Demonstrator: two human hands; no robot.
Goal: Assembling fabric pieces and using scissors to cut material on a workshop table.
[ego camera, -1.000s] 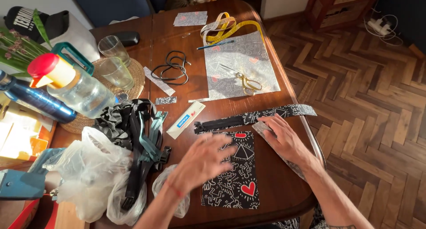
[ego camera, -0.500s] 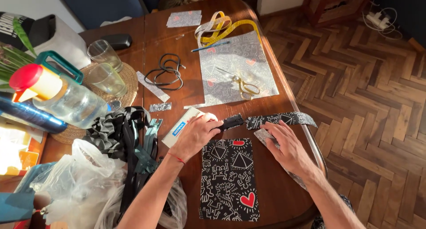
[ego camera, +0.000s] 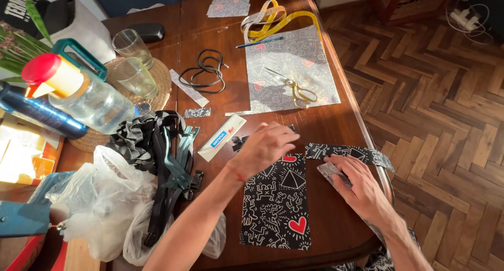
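Since a second ago the left hand (ego camera: 265, 147) has travelled up from the lower middle of the black patterned fabric panel (ego camera: 276, 205) to its top edge, and it now hovers over the spot where the panel meets the narrow black patterned strip (ego camera: 349, 153), fingers curled downward; whether that grip is pinched on the strip's near end or only resting on it cannot be told, since the knuckles hide the fingertips. The right hand (ego camera: 357, 184) has stayed close to where it was, lying flat with fingers spread and together on a pale, reverse-side piece of fabric (ego camera: 329, 171) just below the strip, pressing rather than clasping. The strip itself has shifted: it lay higher and ran further to the left before, and now it sits just beside the panel's upper right corner, stretching toward the rounded edge of the desk (ego camera: 336, 129). The panel lies flat near the front of the desk, its red heart toward the person. This reads as the strip being lined up against the panel's top edge, the left hand guiding one end while the right holds the loose piece steady. Further off and untouched are the gold-handled scissors (ego camera: 296, 87) on a grey patterned sheet (ego camera: 315, 56), the yellow measuring tape (ego camera: 270, 22), a coil of black cord (ego camera: 206, 71) and a heap of black zips (ego camera: 157, 145) beside a plastic bag (ego camera: 100, 197).
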